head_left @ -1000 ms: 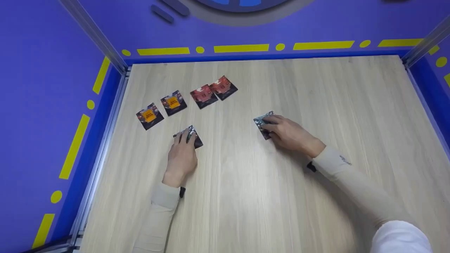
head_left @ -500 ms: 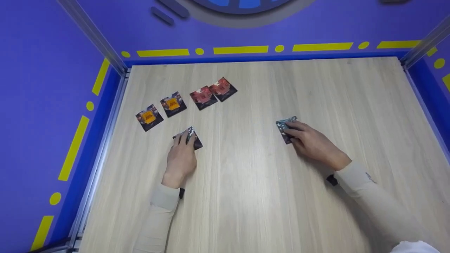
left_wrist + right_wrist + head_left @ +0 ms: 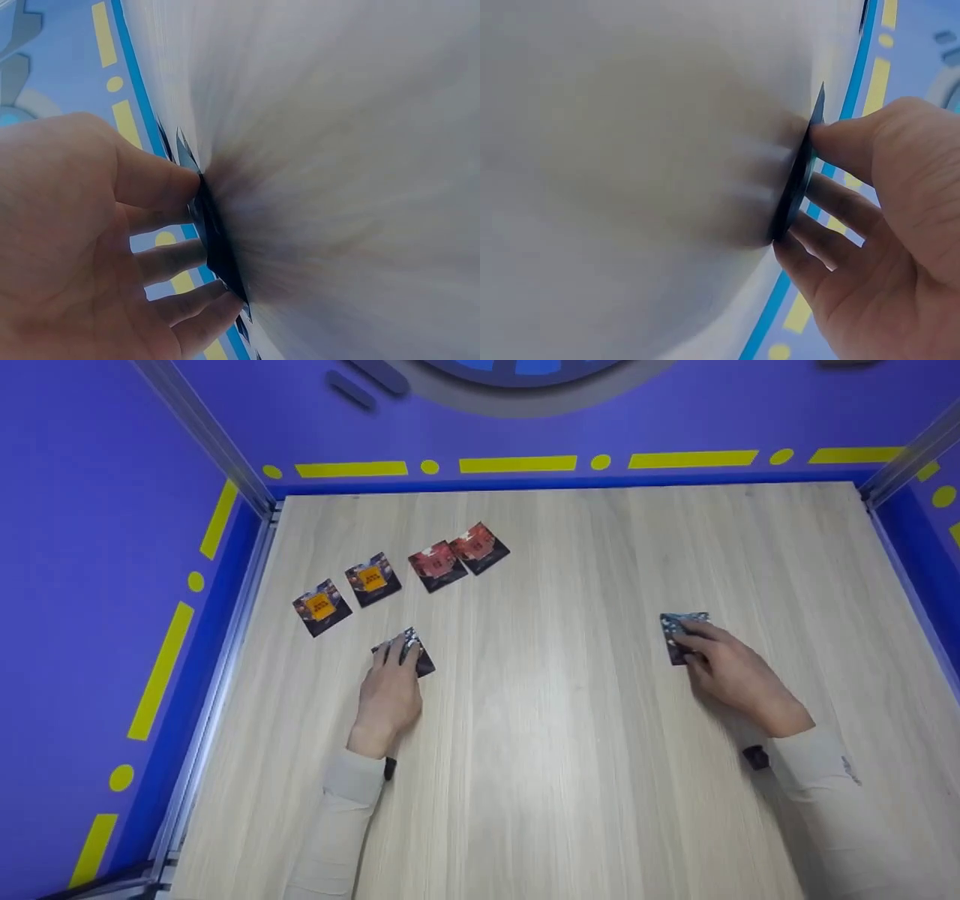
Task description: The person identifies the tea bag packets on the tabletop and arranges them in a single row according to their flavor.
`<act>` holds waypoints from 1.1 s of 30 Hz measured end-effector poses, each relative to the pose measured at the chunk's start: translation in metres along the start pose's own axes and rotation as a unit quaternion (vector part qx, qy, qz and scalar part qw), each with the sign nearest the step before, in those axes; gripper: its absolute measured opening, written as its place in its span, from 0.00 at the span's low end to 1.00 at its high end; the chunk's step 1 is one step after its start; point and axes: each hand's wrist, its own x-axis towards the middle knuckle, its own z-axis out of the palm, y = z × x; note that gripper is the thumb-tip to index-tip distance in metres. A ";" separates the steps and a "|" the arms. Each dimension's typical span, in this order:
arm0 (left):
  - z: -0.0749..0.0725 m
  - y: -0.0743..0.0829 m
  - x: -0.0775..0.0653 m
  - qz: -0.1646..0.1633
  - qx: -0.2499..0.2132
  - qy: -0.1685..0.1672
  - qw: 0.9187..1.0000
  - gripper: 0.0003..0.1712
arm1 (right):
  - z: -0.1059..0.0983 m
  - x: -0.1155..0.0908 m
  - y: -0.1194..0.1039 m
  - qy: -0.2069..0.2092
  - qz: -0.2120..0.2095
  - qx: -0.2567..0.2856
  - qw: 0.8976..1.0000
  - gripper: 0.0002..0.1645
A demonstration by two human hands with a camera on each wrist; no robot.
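Observation:
My left hand [image 3: 388, 690] holds a square dark card with teal-and-white print [image 3: 424, 661] at the left middle of the table, fingers spread over its top. The left wrist view shows the thumb at one edge of this card [image 3: 219, 244] and the other fingertips along it. Over at the right, my right hand [image 3: 739, 675] grips a similar teal-topped card [image 3: 670, 643], much of it covered by the fingers. Seen from the right wrist, that card [image 3: 796, 184] is edge-on between thumb and fingertips, close over the table, its shadow beside it.
Two cards with orange squares [image 3: 321, 606] lie at the table's left. Beyond them, two red-printed cards [image 3: 436, 565] lie side by side, edges meeting. Blue walls [image 3: 525, 431] with yellow marks border the wooden table [image 3: 540, 780] at the back and sides.
My right hand has moved well to the right across the table with its card, which has turned a little. The left hand and its card have stayed in place.

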 end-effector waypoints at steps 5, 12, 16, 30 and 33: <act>0.000 0.000 0.000 -0.002 -0.001 0.002 1.000 0.28 | -0.010 -0.012 0.016 -0.001 0.046 0.005 0.999 0.26; 0.000 0.001 -0.001 0.001 0.001 0.007 1.000 0.28 | -0.012 -0.013 0.022 0.017 0.046 -0.004 0.999 0.26; 0.002 0.004 0.002 0.012 -0.003 0.005 1.000 0.28 | -0.010 -0.012 0.020 0.024 0.041 -0.011 0.999 0.25; 0.010 0.049 0.032 0.089 0.012 -0.025 0.996 0.28 | -0.012 -0.010 0.018 0.016 0.039 -0.013 0.999 0.26; 0.012 0.061 0.040 0.112 0.021 -0.032 0.993 0.28 | -0.013 -0.010 0.018 0.013 0.041 -0.011 0.999 0.26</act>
